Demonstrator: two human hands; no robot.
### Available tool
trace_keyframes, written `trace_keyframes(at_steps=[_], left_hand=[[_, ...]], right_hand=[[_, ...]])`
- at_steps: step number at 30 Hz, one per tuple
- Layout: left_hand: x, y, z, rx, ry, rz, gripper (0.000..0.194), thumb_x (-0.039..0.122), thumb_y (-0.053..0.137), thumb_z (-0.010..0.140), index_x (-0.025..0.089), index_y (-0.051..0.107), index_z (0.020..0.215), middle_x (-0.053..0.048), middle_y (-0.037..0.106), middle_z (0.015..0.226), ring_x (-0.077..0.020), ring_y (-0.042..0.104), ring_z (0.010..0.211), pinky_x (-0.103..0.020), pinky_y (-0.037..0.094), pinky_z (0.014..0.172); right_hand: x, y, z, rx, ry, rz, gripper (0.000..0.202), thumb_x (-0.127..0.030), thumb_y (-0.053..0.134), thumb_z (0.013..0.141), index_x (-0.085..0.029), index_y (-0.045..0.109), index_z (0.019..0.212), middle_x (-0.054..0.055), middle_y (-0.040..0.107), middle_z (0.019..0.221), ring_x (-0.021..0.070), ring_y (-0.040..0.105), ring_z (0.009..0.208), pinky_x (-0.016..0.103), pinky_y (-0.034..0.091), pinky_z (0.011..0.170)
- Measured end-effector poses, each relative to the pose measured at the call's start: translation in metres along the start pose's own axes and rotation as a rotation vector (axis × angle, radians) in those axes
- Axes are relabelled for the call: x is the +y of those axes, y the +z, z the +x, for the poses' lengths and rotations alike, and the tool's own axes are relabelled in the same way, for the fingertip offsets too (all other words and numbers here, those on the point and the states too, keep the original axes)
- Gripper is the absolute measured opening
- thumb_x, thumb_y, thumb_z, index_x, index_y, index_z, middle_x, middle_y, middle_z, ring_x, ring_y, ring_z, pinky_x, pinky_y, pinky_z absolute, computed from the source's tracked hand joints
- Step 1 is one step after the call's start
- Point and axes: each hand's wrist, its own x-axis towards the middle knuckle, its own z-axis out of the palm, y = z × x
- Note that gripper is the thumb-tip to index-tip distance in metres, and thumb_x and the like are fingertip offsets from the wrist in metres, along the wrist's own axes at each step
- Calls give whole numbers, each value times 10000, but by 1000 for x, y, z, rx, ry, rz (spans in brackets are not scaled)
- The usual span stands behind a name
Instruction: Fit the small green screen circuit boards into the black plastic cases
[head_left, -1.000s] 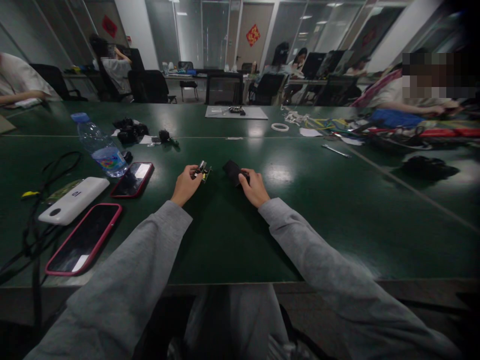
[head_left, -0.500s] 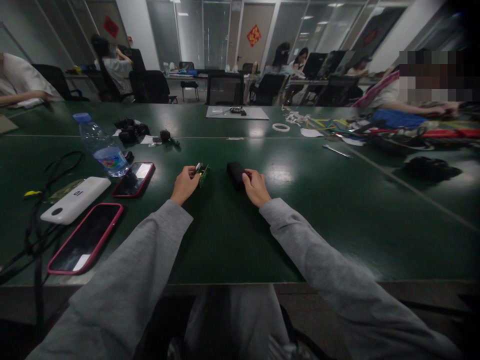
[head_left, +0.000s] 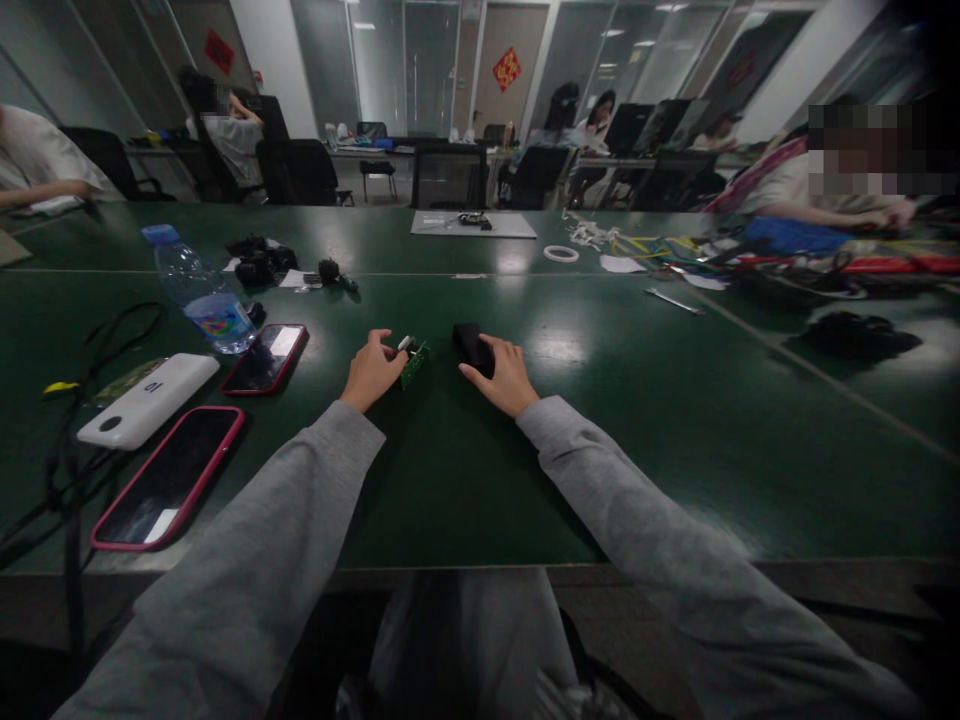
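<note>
Pinched between the thumb and fingers of my left hand (head_left: 373,372) is a small green circuit board (head_left: 416,366) with a white part on its top edge. It is tilted, just above or on the green table (head_left: 465,480). A short way to the right, my right hand (head_left: 506,375) grips a small black block-shaped case (head_left: 466,343), thumb on the near side and fingers over the far side. Part of the case is hidden by those fingers. The board and the case are apart.
At left are a water bottle (head_left: 201,295), a white power bank (head_left: 150,400), two red-edged phones (head_left: 169,480) (head_left: 266,360) and black cords. A wrench (head_left: 673,302), tape roll (head_left: 561,254) and cable pile (head_left: 675,250) are at right. Other people sit around.
The circuit board has shifted slightly right and turned more of its green face toward me. My right thumb has moved to the near side of the black case, fingers spread wider around it.
</note>
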Motion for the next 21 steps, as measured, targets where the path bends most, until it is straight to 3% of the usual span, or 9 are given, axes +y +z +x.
trace_keyframes(at_steps=[10,21], left_hand=[[-6,6,4,37,-3,-82,511,426,583,792,144,476,1204,-143,554,1168,-233,548,1059,-350,424,875],[-10,11,5,18,-29,-211,469,361,594,795,169,480,1207,-130,565,1180,-221,576,1011,-337,468,820]], right_hand=[[-2,-2,0,-9,-35,20,546,-459,512,827,-145,443,1269,149,516,1172,309,456,1091,491,398,928],[-10,-2,-3,-35,-92,90,521,-402,499,838,-109,449,1265,149,528,1178,282,473,1085,455,396,966]])
